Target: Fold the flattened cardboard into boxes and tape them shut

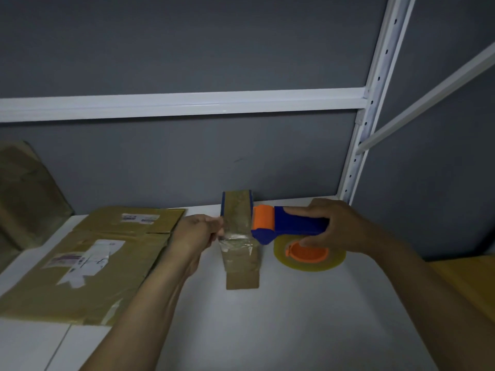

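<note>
A blue and orange tape dispenser [284, 223] hovers over the white table [267, 317] near the back wall. My right hand [337, 223] grips its blue handle. The dispenser carries a roll of brown tape [237, 210], and a strip of tape [241, 261] hangs from it down to the table. My left hand [195, 231] pinches the left edge of the tape at the roll. Flattened cardboard [88, 263] with white shipping labels lies on the table to the left, apart from both hands.
A spare roll of clear tape with an orange core [309, 257] lies on the table under my right hand. A white shelf frame [375, 103] stands at the back and right. More cardboard [24, 194] leans at far left. A yellow surface [466, 279] shows at right.
</note>
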